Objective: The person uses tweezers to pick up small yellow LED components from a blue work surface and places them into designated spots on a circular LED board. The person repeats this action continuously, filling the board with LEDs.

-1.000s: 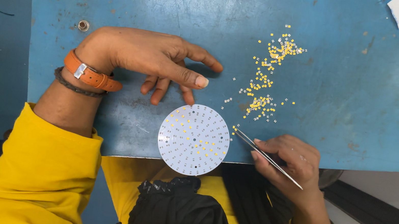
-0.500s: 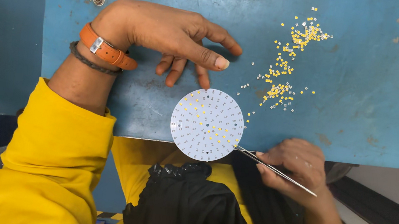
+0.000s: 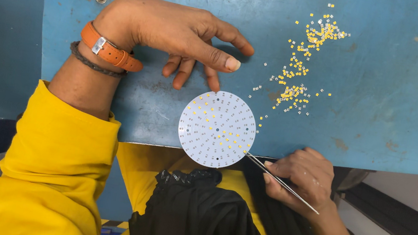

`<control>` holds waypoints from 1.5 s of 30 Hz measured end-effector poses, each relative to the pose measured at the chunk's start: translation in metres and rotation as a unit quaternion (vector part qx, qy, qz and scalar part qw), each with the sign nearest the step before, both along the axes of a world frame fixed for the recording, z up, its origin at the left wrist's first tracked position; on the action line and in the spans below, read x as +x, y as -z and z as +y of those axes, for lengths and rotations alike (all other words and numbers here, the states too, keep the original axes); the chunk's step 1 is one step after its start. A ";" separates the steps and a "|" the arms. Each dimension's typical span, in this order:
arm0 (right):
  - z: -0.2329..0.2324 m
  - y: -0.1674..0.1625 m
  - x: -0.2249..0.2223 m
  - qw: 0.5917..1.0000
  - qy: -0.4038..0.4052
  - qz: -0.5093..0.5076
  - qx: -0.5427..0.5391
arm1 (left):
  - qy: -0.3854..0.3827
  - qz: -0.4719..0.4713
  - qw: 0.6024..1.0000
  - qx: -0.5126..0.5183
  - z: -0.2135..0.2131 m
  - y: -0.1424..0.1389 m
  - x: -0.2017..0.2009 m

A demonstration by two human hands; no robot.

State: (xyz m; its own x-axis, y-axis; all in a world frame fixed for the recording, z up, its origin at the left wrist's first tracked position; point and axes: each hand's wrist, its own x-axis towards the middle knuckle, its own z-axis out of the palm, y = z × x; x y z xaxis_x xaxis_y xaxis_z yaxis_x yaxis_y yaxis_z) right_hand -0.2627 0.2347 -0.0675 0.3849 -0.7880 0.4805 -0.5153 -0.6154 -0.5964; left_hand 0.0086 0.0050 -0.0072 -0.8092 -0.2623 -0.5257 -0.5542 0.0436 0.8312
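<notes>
Likely an electronics assembly workshop: a scuffed blue-painted tabletop (image 3: 383, 103) carries a round white circuit board (image 3: 216, 129) and, at its two o'clock, scattered tiny yellow components (image 3: 302, 65).

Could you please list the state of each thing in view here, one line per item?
Round white board: flat at the table edge, partly filled with yellow chips.
Tweezers: pinched in the right hand, tips at the board's rim.
Left hand: empty, fingers spread, fingertips beside the board.
Loose yellow chips: scattered on the blue table.
Orange strap: fastened on the left wrist.
</notes>
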 end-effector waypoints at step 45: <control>-0.051 -0.021 0.065 0.997 0.009 0.062 0.048 | -0.024 -0.002 1.000 0.009 0.002 -0.001 0.005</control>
State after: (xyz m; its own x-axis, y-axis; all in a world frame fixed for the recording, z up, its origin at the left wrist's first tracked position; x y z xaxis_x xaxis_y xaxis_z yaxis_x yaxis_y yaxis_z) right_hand -0.1981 0.1837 -0.0460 0.4229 -0.8353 0.3513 -0.5993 -0.5487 -0.5829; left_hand 0.0133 0.0070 -0.0057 -0.7937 -0.2913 -0.5340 -0.5586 0.0015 0.8295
